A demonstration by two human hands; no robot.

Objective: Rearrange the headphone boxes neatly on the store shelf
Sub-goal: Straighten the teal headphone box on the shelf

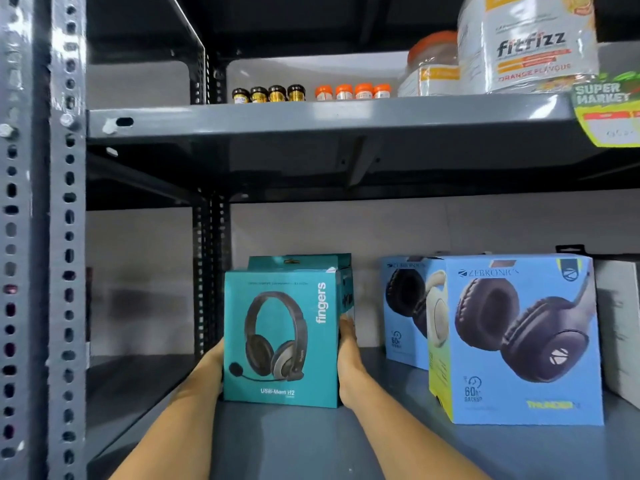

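Observation:
A teal "fingers" headphone box (282, 337) stands upright on the grey lower shelf (311, 441), its front facing me. My left hand (211, 367) presses its left side and my right hand (348, 355) presses its right side, fingers mostly hidden behind the box. A second teal box (301, 262) stands directly behind it, only its top showing. To the right stand two blue Zebronics headphone boxes, one in front (519, 341) and one behind (405, 306), both apart from my hands.
A white box (620, 323) sits at the far right edge. The upper shelf (311, 116) holds small bottles (270, 94), orange-capped jars and a large fitfizz tub (526, 43). A perforated grey upright (65, 237) bounds the left side.

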